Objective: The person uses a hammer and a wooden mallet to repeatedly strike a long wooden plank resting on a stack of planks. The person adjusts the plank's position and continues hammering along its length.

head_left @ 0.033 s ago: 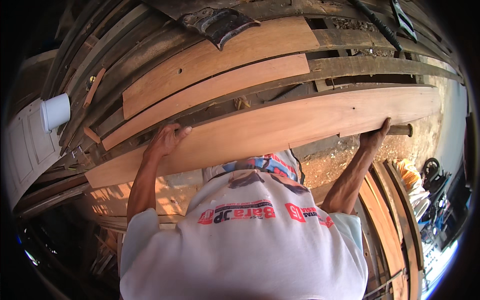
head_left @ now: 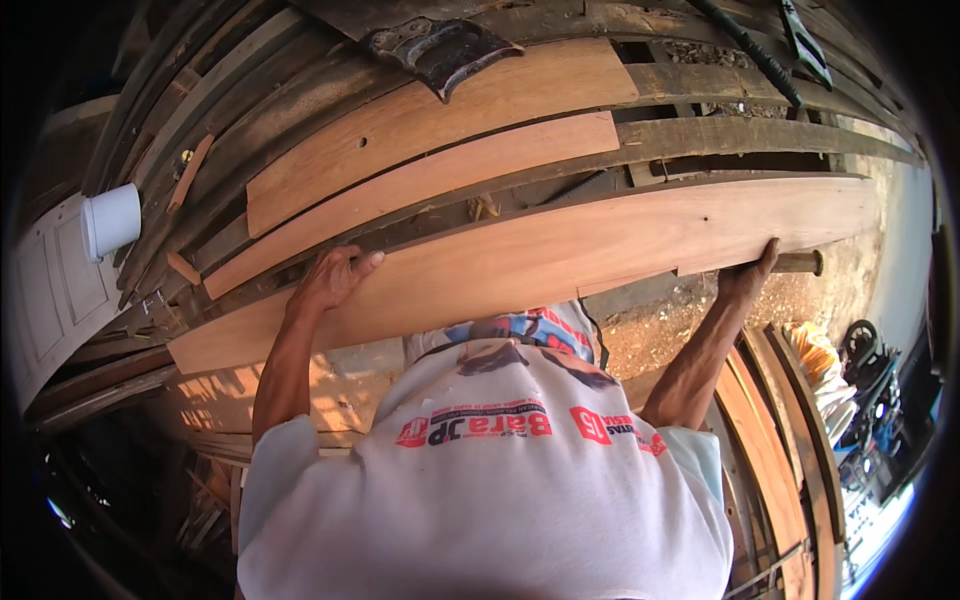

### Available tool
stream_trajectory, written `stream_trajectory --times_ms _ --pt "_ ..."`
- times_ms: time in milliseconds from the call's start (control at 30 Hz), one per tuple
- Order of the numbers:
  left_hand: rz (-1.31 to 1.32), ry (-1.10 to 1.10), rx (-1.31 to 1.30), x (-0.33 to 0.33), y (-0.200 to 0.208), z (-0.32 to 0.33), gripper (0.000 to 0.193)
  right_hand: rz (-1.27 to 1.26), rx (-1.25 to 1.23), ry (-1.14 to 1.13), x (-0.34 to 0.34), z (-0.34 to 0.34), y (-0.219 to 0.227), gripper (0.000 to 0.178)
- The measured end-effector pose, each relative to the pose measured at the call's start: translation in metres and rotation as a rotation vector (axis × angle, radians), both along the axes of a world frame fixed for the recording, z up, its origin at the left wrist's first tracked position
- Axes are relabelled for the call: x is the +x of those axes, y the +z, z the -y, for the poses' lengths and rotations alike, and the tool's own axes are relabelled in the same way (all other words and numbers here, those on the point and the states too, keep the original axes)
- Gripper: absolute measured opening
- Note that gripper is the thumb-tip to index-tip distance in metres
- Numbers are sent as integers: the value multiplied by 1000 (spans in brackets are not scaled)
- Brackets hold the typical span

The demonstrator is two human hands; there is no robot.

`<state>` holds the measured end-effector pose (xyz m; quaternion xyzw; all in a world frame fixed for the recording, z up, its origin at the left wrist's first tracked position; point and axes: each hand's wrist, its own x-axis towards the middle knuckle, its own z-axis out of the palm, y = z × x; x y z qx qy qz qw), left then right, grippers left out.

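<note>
Between the fingers of the left hand and right hand: the long board, both ends overshooting. Past the left fingertips, a dark strip of room separated its far edge from a narrow plank; a wider plank lay behind that, saw handle by its far side. Near edge had a small step just left of the right fingers; wooden peg close on their right. Shirt front sat near that edge, mid-span, so tight there. White bucket was well left of the left fingers.

Pose: left lay across the face, fingers together and bent over the far edge, thumb apart. Right pinched the near edge, one digit on top; couldn't tell the hidden fingers' spread. Right forearm leaned outward, left slightly inward.
</note>
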<state>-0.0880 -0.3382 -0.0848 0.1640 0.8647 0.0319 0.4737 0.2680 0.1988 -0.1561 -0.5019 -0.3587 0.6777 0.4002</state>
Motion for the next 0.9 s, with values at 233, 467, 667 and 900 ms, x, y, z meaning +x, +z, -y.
stream_trajectory --times_ms 233,467,667,900 --pt "-47 16 -16 -6 -14 0 87 68 5 14 12 -17 -24 82" --pt "-332 80 317 29 28 -13 57 692 415 -280 18 41 17 63" --pt "44 215 1023 88 42 -130 66 832 700 509 -60 127 117 36" --pt "551 814 1681 114 38 -212 46 468 1185 1245 -147 180 139 41"
